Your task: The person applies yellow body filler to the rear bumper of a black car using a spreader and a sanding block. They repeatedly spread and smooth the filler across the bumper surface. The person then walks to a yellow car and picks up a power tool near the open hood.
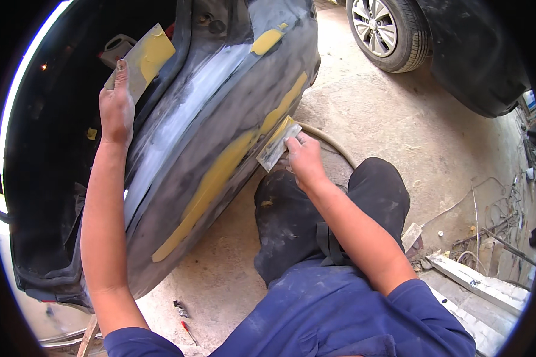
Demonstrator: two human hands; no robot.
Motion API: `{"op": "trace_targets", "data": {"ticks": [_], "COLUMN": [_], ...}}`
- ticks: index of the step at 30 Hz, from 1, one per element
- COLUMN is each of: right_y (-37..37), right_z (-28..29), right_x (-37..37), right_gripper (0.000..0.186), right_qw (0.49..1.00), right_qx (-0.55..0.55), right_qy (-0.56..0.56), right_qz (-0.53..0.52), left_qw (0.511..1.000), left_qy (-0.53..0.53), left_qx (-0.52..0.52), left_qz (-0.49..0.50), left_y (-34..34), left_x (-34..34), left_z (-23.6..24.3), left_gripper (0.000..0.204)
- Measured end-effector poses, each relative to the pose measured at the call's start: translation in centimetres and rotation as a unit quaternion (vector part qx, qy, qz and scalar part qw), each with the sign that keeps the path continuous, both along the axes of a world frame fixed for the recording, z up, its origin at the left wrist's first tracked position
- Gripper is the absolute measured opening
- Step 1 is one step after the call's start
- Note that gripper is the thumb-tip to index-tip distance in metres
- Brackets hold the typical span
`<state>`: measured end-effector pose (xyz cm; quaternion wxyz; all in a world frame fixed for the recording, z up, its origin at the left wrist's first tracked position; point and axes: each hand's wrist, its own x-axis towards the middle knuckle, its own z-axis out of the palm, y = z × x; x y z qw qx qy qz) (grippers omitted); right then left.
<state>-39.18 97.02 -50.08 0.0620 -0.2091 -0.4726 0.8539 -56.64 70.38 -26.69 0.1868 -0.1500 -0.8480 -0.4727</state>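
Note:
My left hand (117,113) grips a flat mixing board (152,55) smeared with yellow body filler, its thumb on top, above the car's open rear compartment. In my right hand (305,157) is a pale, flat filler spreader (274,152), with some yellow filler near its upper edge. The spreader lies against or very close to the car's sanded body panel (202,143). A long yellow strip of filler (220,166) runs along that panel, and a smaller yellow patch (267,41) sits higher up near its far end.
A hose (330,140) curves over the concrete floor beside my knees. Another car's wheel (375,30) stands at the far right. A red-handled tool (188,331) lies on the floor below the panel. White boards (479,282) and loose cables are at the right. A white container (118,49) sits inside the car.

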Motion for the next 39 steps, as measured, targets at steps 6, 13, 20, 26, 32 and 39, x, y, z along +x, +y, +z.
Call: {"op": "trace_targets", "data": {"ticks": [6,13,20,26,32,39], "right_y": [-1.0,-0.2,5.1,3.9,4.2,8.6], "right_z": [2.3,1.5,0.9,3.9,5.3,0.8], "right_x": [-2.2,0.9,-3.4,-4.8,-2.0,-5.8], "right_gripper": [0.024,0.024,0.028,0.026,0.020,0.020], "right_qw": [0.969,0.977,0.998,0.999,0.992,0.999], "right_qx": [0.247,0.158,0.043,0.038,0.026,0.044], "right_qy": [0.019,0.142,-0.039,-0.009,0.120,0.000], "right_qz": [-0.001,-0.028,0.007,0.001,0.018,-0.012], "left_qw": [1.000,1.000,1.000,1.000,1.000,1.000], "left_qy": [0.003,-0.010,-0.008,-0.004,-0.011,-0.014], "left_qx": [0.006,0.023,0.021,0.005,0.003,0.028], "left_qz": [0.012,-0.004,-0.006,0.013,0.023,0.002], "left_y": [0.2,0.3,0.1,0.5,0.8,0.5], "left_x": [0.3,0.4,0.2,0.7,1.0,0.5], "left_z": [0.1,0.2,0.1,0.3,0.4,0.2], "left_gripper": [0.087,0.085,0.084,0.084,0.084,0.081]}}
